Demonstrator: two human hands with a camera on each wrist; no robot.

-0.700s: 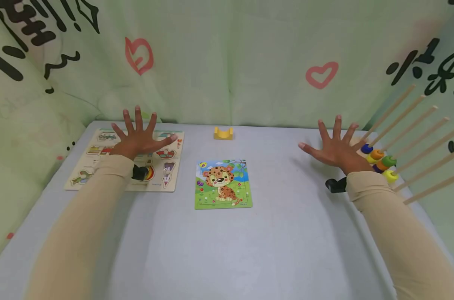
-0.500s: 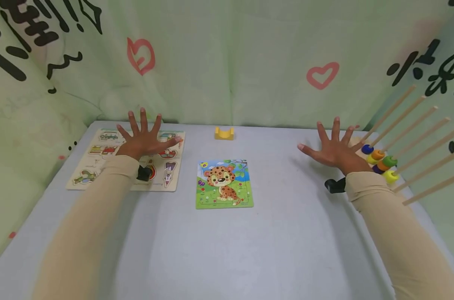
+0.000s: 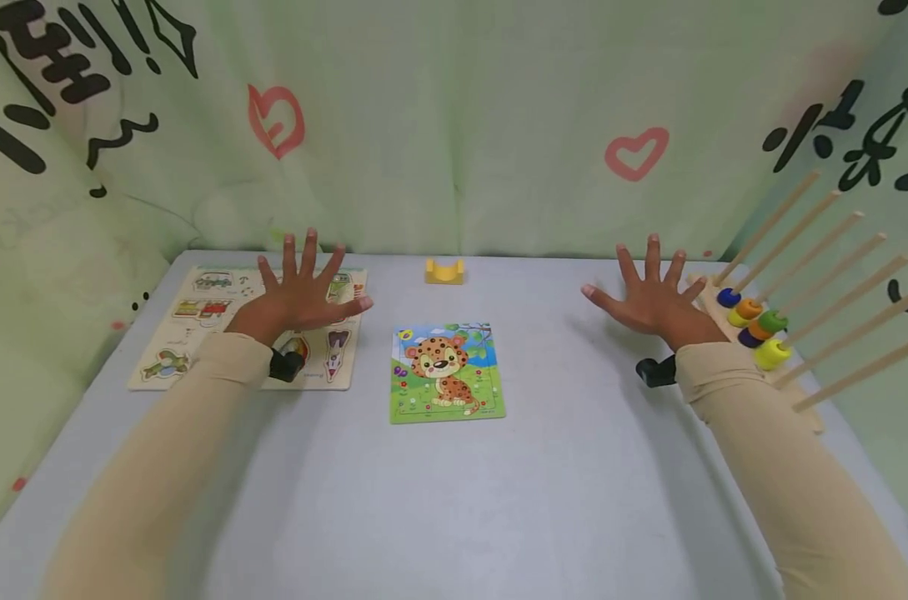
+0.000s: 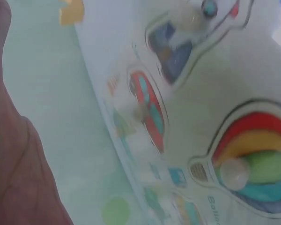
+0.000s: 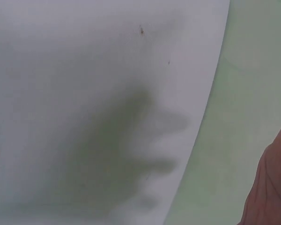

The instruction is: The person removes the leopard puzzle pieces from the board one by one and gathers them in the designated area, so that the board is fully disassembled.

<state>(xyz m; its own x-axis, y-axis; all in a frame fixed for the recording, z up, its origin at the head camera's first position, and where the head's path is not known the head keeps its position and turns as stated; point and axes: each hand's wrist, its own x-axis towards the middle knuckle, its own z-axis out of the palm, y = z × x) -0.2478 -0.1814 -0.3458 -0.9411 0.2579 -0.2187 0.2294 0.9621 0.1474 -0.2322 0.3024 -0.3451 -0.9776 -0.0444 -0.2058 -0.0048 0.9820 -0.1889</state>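
My left hand (image 3: 296,298) is spread with straight fingers above the wooden vehicle puzzle board (image 3: 172,333), overlapping it in the head view. It holds nothing. In the left wrist view the board's knobbed pieces show, among them a rainbow-striped balloon piece (image 4: 257,164) and a red car piece (image 4: 149,110). My right hand (image 3: 652,304), also spread and holding nothing, hovers over the table just left of a wooden peg rack (image 3: 810,412). The right wrist view shows its shadow on the white cloth. Between the hands lies a square leopard picture puzzle (image 3: 448,372).
A small yellow notched block (image 3: 444,272) sits near the table's back edge. Colored rings (image 3: 772,354) are on the peg rack, whose tall thin dowels (image 3: 866,308) lean outward at right. A light green printed curtain (image 3: 454,125) hangs behind the white table (image 3: 454,517).
My left hand has moved slightly right over the board, fingers still spread. My right hand has shifted a little left in the head view, along with the scene. Nothing was taken hold of.
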